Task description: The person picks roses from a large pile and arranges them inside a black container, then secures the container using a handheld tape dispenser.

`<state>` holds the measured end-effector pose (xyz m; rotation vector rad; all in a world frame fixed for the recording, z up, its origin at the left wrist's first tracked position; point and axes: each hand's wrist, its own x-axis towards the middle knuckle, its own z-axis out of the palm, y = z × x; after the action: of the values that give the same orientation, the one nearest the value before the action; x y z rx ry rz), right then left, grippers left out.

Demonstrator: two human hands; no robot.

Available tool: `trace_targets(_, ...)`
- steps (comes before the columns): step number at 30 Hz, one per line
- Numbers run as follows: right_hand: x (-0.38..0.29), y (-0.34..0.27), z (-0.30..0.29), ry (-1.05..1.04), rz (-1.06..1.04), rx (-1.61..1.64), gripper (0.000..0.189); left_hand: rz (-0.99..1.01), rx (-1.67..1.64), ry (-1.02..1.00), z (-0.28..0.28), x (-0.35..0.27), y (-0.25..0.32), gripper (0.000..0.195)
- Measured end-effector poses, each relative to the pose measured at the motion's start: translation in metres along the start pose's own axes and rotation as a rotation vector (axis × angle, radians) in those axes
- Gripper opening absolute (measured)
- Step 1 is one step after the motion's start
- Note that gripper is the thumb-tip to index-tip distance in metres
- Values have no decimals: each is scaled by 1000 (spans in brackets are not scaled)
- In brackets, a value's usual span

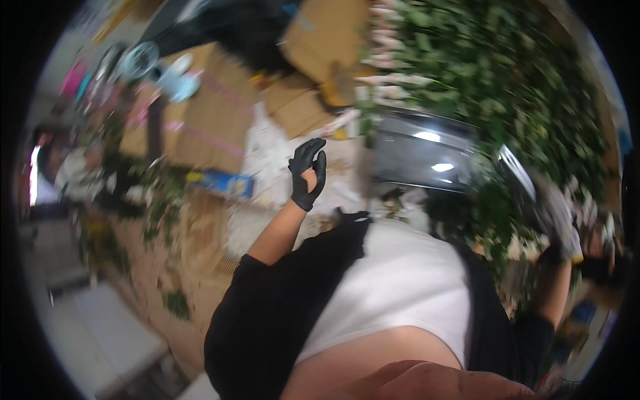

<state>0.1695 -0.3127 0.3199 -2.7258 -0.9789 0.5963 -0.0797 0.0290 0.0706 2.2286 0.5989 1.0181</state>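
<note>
My left hand, in a black glove, is raised over a white littered surface. It holds nothing; its fingers curve together and the thumb stands apart. On the right, my right hand wears a pale grey glove and is blurred. A shiny, flat, silvery thing extends from it towards the leaves; motion blur hides what it is. Between my hands lies a glossy grey sheet of plastic or a stack of such sheets. Beyond it, long leafy flower stems are heaped, with pale pink blooms at their left ends.
Cardboard boxes stand at upper left, beside light-blue plastic vessels. A blue and yellow packet lies near a wooden crate. Leaf scraps litter the floor. A white-topped surface stands at lower left.
</note>
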Motion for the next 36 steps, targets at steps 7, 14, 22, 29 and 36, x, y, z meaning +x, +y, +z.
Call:
trace_targets(7, 18, -63, 98, -620, -379, -81, 44, -270, 625, 31, -28, -18, -93, 84)
trace_targets(14, 110, -109, 286, -692, -893, -654, 28, -759, 646, -376, -14, -44, -69, 81)
trace_targets(22, 115, -160, 302, -614, -662, 488, 33, -657, 884, -159, -113, -149, -51, 69)
trace_targets(29, 105, -151, 298, -480, -179, 580, 24, -426, 607, -68, -39, -70, -71, 103)
trace_targets(36, 118, -121, 340, -393, -334, 390, 18, -259, 383, -811, -15, -66, -40, 93)
